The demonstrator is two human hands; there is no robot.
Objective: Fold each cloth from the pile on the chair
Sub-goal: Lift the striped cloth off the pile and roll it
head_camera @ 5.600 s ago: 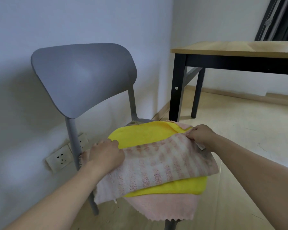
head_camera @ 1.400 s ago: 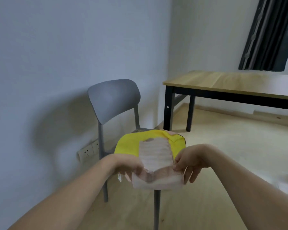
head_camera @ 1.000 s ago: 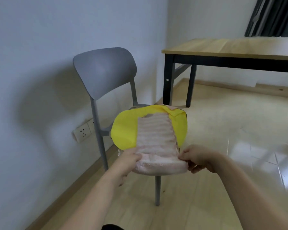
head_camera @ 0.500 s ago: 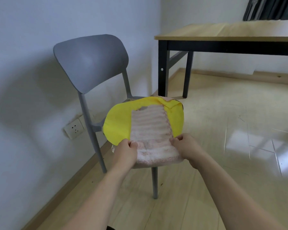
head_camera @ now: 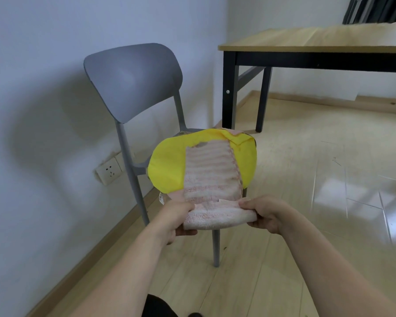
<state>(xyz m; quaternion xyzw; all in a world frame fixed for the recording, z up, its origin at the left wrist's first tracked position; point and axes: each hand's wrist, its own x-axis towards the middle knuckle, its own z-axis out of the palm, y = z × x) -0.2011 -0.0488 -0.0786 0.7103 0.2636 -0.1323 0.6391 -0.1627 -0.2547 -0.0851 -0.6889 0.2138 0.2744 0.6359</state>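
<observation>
Head view: grey chair against wall, seat covered by yellow cloth. Pink striped towel, folded into narrow strip, lies over yellow cloth, near end off chair's front edge. Left hand pinches towel's near-left corner, thumb on top, fingers curled under. Right hand grips near-right corner same way. Another pink cloth peeks from under yellow one at chair's front. Wall socket left of chair; wooden table right of chair, behind.
</observation>
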